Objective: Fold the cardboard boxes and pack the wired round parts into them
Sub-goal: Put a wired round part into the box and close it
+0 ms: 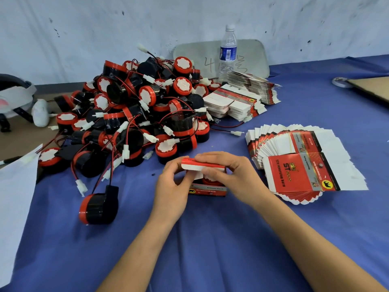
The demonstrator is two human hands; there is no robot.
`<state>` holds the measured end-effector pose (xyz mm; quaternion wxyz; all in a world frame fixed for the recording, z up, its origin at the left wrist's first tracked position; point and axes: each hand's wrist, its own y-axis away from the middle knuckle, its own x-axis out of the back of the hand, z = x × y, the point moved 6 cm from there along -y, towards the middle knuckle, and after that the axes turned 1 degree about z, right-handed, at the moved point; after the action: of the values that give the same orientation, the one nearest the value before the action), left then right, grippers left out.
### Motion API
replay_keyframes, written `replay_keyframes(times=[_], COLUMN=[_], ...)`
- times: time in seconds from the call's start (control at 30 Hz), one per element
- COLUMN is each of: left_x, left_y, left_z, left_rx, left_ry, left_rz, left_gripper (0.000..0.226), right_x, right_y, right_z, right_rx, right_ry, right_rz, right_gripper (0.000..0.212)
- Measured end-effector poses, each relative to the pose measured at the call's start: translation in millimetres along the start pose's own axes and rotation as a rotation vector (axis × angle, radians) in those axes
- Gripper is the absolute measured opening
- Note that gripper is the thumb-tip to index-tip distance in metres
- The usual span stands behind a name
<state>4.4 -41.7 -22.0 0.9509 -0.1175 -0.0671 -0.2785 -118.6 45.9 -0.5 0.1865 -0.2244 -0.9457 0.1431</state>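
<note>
Both arms reach in from below and meet at the small red box (208, 191), which stands on the blue table (210, 239) just in front of the pile of round parts (134, 114). The left hand (171, 186) pinches one end of its top flap (202, 165). The right hand (231, 173) curls over the other end and holds it.

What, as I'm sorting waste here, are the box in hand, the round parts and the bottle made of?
Box: thin card, with glossy red print outside and plain white inside the flap. Round parts: probably hard plastic in black and red with shiny highlights; the white faces could be paper or plastic. Bottle: clear plastic, since it is see-through.
</note>
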Motion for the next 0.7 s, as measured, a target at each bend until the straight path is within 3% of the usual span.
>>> replay_keyframes(times=[0.07, 0.2, 0.3, 0.5, 0.7], left_x=[2, -3, -14, -32, -34], left_y=[3, 22, 33, 40, 36], left_z=[6, 19, 28, 28, 23], left_rx=[-0.095, -0.267, -0.397, -0.408, -0.409], left_ry=[-0.151, -0.339, -0.427, -0.542, -0.544], left_rz=[0.082, 0.22, 0.149, -0.07, -0.081], left_gripper=[0.014, 0.014, 0.023, 0.04, 0.027], right_x=[-3, -1, -1, 12, 19], right_y=[3, 4, 5, 4, 6], right_z=[1, 5, 6, 6, -2], right_rx=[0.054, 0.015, -0.005, -0.056, -0.052], right_ry=[0.104, 0.0, -0.037, -0.16, -0.036], right_rz=[0.015, 0.109, 0.154, 0.282, 0.281], right_gripper=[0.031, 0.031, 0.029, 0.023, 0.024])
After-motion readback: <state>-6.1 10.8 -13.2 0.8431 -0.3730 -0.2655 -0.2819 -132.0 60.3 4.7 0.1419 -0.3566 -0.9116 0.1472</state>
